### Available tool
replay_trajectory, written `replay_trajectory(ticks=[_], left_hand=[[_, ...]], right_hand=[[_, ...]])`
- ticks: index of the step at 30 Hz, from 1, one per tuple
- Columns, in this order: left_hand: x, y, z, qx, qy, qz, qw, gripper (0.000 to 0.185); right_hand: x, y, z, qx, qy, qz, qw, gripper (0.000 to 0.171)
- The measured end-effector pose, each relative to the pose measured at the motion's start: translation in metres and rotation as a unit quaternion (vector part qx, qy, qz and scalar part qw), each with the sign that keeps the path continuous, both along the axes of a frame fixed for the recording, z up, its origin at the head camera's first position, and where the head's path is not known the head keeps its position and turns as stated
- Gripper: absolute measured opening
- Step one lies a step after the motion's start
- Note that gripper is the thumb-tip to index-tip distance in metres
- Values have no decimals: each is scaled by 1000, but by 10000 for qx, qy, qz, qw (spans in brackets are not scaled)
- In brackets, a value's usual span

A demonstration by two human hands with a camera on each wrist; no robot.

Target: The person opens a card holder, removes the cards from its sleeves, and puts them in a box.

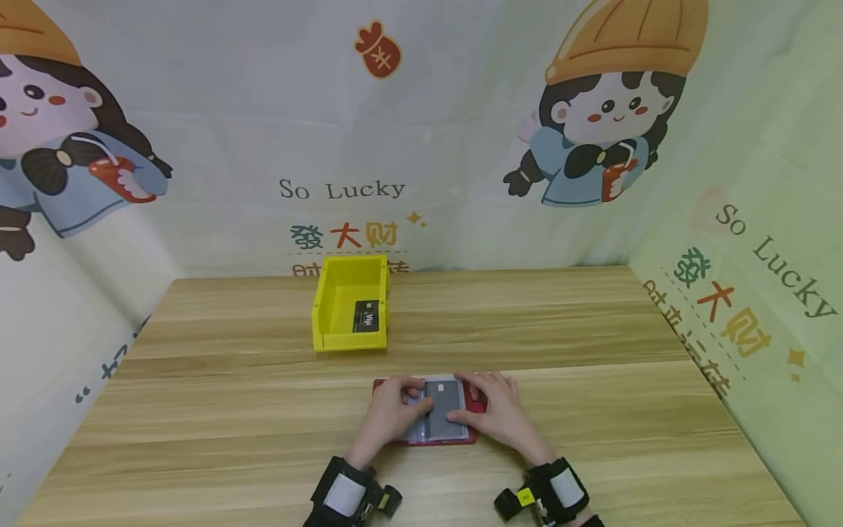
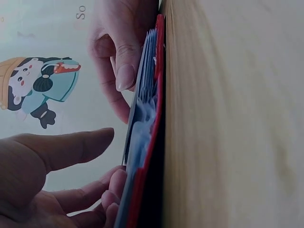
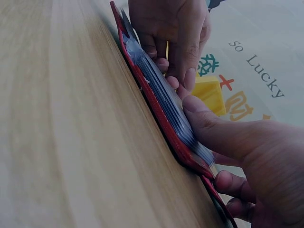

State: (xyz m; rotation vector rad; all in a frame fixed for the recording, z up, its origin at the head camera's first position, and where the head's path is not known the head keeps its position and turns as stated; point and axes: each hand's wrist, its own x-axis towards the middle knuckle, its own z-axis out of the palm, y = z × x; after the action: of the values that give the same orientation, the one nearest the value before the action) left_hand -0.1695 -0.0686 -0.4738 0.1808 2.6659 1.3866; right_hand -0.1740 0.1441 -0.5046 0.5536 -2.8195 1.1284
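"So Lucky" backdrop (image 1: 342,189); bin's (image 1: 349,301) card (image 1: 366,316), seemingly "Vip"

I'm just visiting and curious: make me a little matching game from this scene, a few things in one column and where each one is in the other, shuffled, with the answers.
Things:
1. yellow bin
2. black card
3. red card holder
4. left hand

Places:
A. lying open on the wooden table under both hands
B. inside the bin
C. standing on the table, farther away than the hands
D. resting on the left half of the holder, across from the right hand

Pairs: 1-C, 2-B, 3-A, 4-D
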Motion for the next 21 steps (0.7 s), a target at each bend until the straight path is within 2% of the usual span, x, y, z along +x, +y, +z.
replay_trajectory(ticks=[12,21], left_hand=[[1,-4,7,235,-332,-124,9991,34],[2,-3,9,238,-375,-76,9990,34]], right_hand=[[0,0,0,15,37,-28,10000,63],[0,-1,1,13,81,-29,10000,62]])
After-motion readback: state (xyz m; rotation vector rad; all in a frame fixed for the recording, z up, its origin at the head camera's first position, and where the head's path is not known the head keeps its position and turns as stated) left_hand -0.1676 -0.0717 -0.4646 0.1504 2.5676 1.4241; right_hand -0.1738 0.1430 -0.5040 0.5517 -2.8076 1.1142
